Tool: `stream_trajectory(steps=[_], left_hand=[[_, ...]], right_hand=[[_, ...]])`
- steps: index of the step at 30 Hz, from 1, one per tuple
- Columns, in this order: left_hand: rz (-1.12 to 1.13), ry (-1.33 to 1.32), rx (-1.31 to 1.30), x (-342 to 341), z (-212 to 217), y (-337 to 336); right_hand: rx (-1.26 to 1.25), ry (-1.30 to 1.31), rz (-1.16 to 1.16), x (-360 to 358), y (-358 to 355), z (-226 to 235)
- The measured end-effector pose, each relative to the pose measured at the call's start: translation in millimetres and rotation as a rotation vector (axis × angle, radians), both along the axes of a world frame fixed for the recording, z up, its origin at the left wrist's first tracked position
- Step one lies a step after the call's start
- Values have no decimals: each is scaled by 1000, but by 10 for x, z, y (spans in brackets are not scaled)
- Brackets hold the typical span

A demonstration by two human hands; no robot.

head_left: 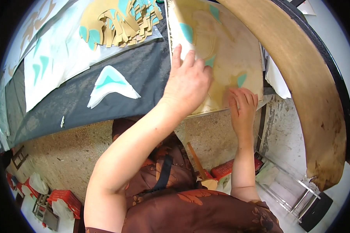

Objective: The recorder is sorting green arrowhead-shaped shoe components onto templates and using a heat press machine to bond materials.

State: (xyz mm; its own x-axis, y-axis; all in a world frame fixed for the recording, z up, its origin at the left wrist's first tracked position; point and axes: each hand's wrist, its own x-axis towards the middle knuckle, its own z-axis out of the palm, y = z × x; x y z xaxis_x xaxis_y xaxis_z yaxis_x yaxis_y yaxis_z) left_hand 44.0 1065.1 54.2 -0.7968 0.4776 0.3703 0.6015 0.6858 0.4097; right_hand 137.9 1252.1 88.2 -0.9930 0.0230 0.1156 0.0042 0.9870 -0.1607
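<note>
A yellowed translucent sheet [241, 50] lies over a pale board, with tan and teal cut shapes showing through it. My left hand [188, 81] rests on its left part, fingers spread beside a white strip. At the sheet's near right corner is my right hand [243, 101], slightly blurred, its fingertips touching the surface near a teal-ended piece [241, 80]. Neither hand has anything visibly grasped. Left of my left hand, a stack of white V-shaped pieces [112, 83] with a teal band lies on the dark cloth.
A dark cloth [144, 77] covers the table. Farther back, a heap of tan strips with teal parts [124, 25] sits on white sheets [54, 70]. A long brown curved band [299, 66] arches along the right. Red crates [66, 200] and a metal frame [291, 194] stand below.
</note>
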Motion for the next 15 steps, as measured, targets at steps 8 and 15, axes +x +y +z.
stream_trajectory(steps=[8,15], left_hand=[[-2,-38,-181,180,-45,272],[-74,-31,-152,-149,-92,-54]], right_hand=[[47,-95,-11,116,-349,73],[-22,-103,33,14,-605,87]])
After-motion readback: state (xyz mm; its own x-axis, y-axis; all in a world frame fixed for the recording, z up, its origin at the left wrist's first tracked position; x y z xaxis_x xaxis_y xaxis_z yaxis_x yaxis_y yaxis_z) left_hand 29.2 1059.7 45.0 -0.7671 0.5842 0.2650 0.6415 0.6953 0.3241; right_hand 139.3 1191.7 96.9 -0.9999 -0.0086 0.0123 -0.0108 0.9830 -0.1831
